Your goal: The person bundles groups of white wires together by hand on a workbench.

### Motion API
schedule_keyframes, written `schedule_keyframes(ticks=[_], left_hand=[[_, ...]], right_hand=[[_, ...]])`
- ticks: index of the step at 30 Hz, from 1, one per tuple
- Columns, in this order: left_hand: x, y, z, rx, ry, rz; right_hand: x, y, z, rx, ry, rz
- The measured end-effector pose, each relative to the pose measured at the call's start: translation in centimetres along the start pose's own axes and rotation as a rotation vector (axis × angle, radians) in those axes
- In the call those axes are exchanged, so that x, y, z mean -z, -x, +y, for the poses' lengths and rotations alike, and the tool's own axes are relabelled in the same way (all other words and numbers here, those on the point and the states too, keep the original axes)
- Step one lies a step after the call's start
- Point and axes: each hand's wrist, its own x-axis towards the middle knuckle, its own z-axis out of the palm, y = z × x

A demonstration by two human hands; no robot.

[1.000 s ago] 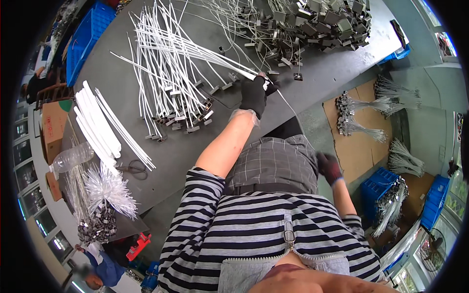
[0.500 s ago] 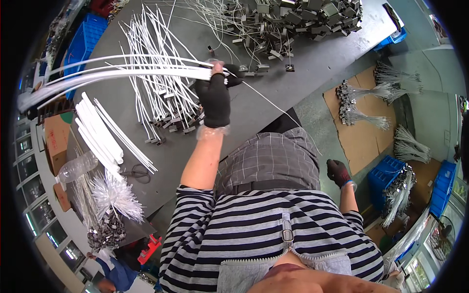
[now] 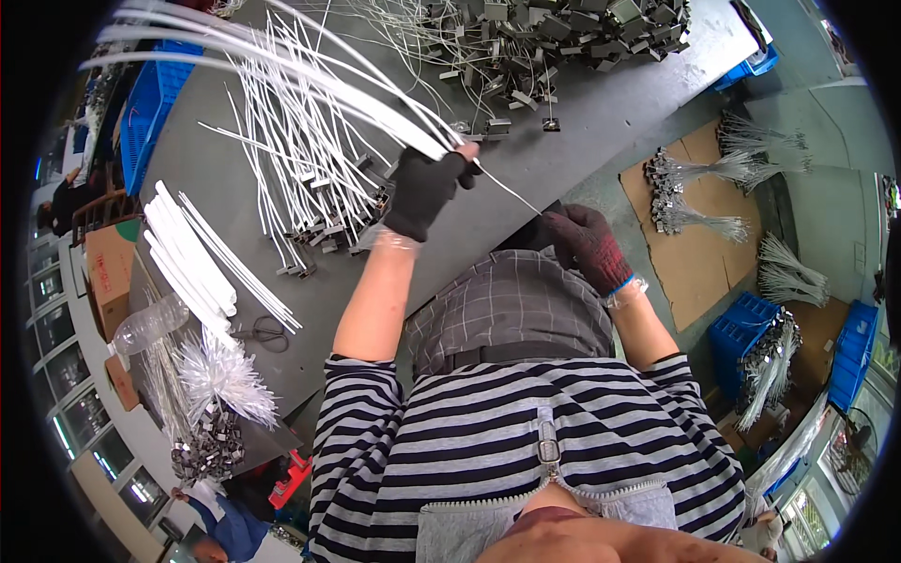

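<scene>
Left hand [image 3: 424, 188] (black-gloved) clamped on white tubes [image 3: 399, 125]; right hand [image 3: 593, 248] at 1 thin wire's [image 3: 510, 190] end, grip indeterminable.

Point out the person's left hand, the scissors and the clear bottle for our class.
Left hand [image 3: 420, 194]: head view, on its gloved back.
Scissors [image 3: 257, 332]: head view, near the base of the handles.
Clear bottle [image 3: 150, 325]: head view, on its side.

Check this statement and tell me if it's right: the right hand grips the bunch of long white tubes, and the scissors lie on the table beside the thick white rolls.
Not quite: the head view shows the left hand gripping the bunch of long white tubes, not the right. The scissors do lie on the table beside the thick white rolls.
</scene>
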Motion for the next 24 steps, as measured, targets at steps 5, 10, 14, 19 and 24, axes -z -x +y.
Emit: schedule_keyframes(ticks=[5, 10, 14, 19, 24], left_hand=[[-1.2, 2.9, 2.6, 0.056, 0.083, -0.156], [-1.2, 2.0, 1.3, -0.017, 0.133, -0.184], [0.2, 1.1, 1.8, 0.078, 0.139, -0.074], [1.5, 0.3, 1.7, 0.126, 0.031, -0.020], [2.8, 1.3, 2.5, 0.107, 0.180, 0.050]], right_hand=[[-0.4, -1.8, -0.4, -0.075, -0.109, 0.041], [-1.3, -1.1, -0.5, -0.010, -0.091, -0.036], [-1.8, 0.4, -3.0, 0.016, -0.106, -0.127], [-2.0, 0.9, -2.5, 0.225, 0.097, -0.275], [-1.1, -1.5, 0.0, 0.204, 0.098, -0.079]])
